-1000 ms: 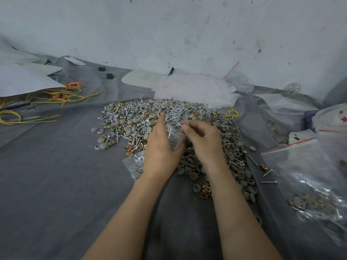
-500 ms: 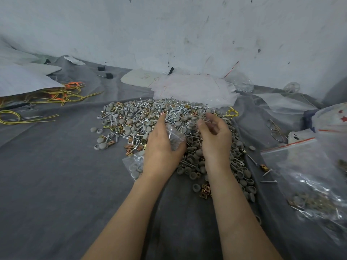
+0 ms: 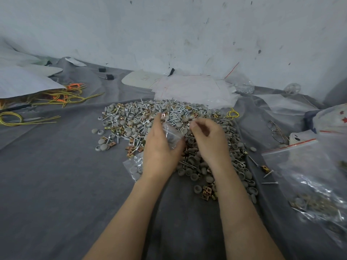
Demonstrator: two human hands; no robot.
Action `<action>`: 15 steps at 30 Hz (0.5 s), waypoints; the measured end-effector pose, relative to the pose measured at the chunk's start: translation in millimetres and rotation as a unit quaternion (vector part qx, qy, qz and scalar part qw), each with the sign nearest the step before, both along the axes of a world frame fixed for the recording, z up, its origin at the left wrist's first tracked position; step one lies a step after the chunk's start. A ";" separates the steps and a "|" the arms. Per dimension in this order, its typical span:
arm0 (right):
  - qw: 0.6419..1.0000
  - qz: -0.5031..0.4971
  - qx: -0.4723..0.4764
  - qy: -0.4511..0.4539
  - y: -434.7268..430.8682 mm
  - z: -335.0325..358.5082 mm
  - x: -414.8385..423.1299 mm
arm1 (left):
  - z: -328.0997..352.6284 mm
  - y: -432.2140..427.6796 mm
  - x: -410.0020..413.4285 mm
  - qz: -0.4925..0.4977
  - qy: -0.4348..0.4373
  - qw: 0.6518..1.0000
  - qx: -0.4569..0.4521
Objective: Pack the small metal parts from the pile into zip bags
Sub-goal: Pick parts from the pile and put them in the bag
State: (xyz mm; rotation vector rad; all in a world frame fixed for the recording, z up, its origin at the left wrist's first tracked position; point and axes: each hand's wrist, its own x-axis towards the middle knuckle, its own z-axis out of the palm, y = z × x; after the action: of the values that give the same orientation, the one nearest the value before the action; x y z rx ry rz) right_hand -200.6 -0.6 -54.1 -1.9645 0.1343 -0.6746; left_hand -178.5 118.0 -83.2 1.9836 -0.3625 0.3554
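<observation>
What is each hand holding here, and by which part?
Left hand grips a small clear bag round its middle, between thumb and fingers. Right hand, curled over the pile: cannot tell.

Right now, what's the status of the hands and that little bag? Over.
Left hand grips small zip bag above pile. Right hand curled over pile, pick unclear. Filled bag lies beside left wrist.

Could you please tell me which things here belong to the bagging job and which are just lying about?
Job: pile of metal parts; small zip bag held in the left hand; right hand over the pile; filled bag beside the left wrist; stack of clear bags behind the pile.
Lying about: yellow wires; spectacles; black blocks; paper sheets.
</observation>
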 end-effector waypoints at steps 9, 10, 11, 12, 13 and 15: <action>0.862 0.020 -0.391 0.323 9.4 2.0 -11.5 | -0.5 0.3 3.1 0.030 -0.008 0.999 -0.017; 0.855 0.014 -0.409 0.319 14.2 0.3 -10.3 | -0.3 0.5 3.4 0.030 -0.006 0.999 -0.016; 0.852 0.012 -0.418 0.315 17.8 -1.5 -9.0 | -0.4 0.6 3.8 0.028 -0.003 0.999 -0.014; 0.853 0.013 -0.418 0.312 19.9 -3.6 -7.7 | -0.4 0.8 4.0 0.027 -0.001 1.000 -0.013; 0.858 0.013 -0.410 0.308 20.3 -5.4 -6.6 | -0.6 0.9 3.9 0.026 0.001 1.000 -0.013; 0.887 0.014 -0.360 0.290 15.6 -7.8 -5.9 | -0.5 1.2 3.6 0.026 0.000 1.000 -0.015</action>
State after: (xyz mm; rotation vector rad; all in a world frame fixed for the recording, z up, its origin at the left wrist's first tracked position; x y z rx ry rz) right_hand -206.5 15.0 -61.9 -2.8433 0.2405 -0.0713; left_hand -174.9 119.2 -83.7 1.9671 -0.3050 0.3918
